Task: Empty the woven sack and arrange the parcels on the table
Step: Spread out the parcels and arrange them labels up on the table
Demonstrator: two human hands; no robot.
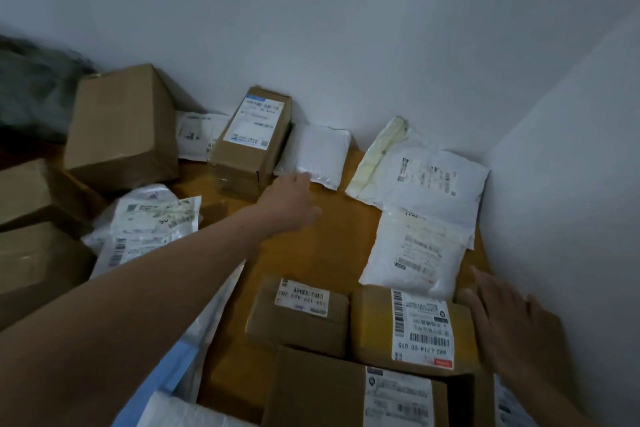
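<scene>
Parcels crowd a wooden worktop [311, 246] set into a wall corner. At lower centre, a small carton [298, 315] carries a label reading "159-159-A03 280"; the second carton [377, 326] beside it reads "042-L214-00 015", both upside down to the camera. The left hand [294, 198], fingers extended and holding nothing, touches a white mailer [317, 154] at the wall, beside a blue-labelled carton [251, 139] whose long axis points wallward. The right hand [509, 319], fingers spread flat, rests at the second carton's right edge.

The left hand [292, 201] was bare, as was its long forearm [138, 291] to the edge of view; the right hand [509, 322] and its wrist [557, 392] were bare too.
</scene>
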